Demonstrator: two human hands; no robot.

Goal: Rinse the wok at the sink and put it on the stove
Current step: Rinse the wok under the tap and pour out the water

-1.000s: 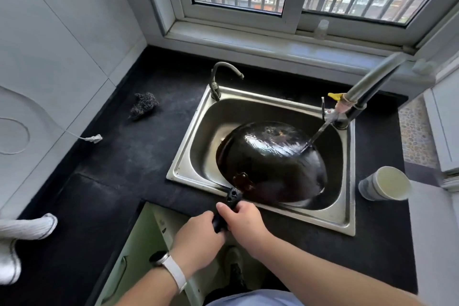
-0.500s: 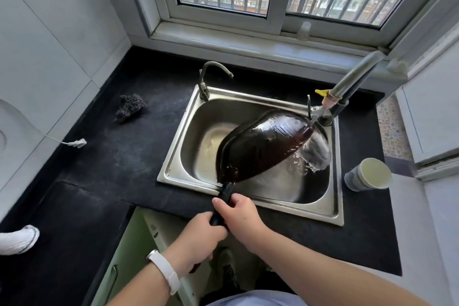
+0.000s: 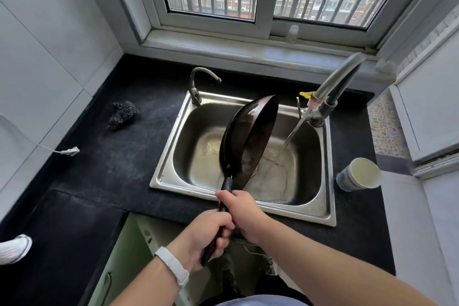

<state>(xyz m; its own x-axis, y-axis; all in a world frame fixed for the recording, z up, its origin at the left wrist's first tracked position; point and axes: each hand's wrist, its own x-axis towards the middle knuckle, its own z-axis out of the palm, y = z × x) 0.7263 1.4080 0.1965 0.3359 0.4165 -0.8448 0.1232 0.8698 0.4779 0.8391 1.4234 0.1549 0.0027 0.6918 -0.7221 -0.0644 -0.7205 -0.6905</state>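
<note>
Wok (image 3: 249, 141) — dark and wet, it is tipped up nearly on edge over the steel sink (image 3: 171, 156), its rim pointing away from the person and its long black handle (image 3: 224, 196) running back toward the body. Both hands are wrapped around that handle. The right hand (image 3: 242, 211) is clenched on it further forward, just short of the bowl and over the sink's near rim; the left hand (image 3: 206, 238) is clenched on the handle's tail end, just behind and below the right, with a white band (image 3: 172, 266) on its wrist.

Beyond the right hand and to its right, a thin stream of water (image 3: 288, 141) slants down from the tap (image 3: 320, 112) at the sink's back right corner and lands in the basin beside the wok, not on it. A second, curved faucet (image 3: 198, 82) stands at the back left corner of the sink, beyond the left hand.

On the black counter (image 3: 119, 166), a paper cup (image 3: 360, 174) lies on its side well to the right of the right hand, past the sink's edge. A dark scouring pad (image 3: 123, 114) sits far off to the left of the left hand — nearer the wall — and a white cable end (image 3: 70, 150) lies on the counter there too.
</note>
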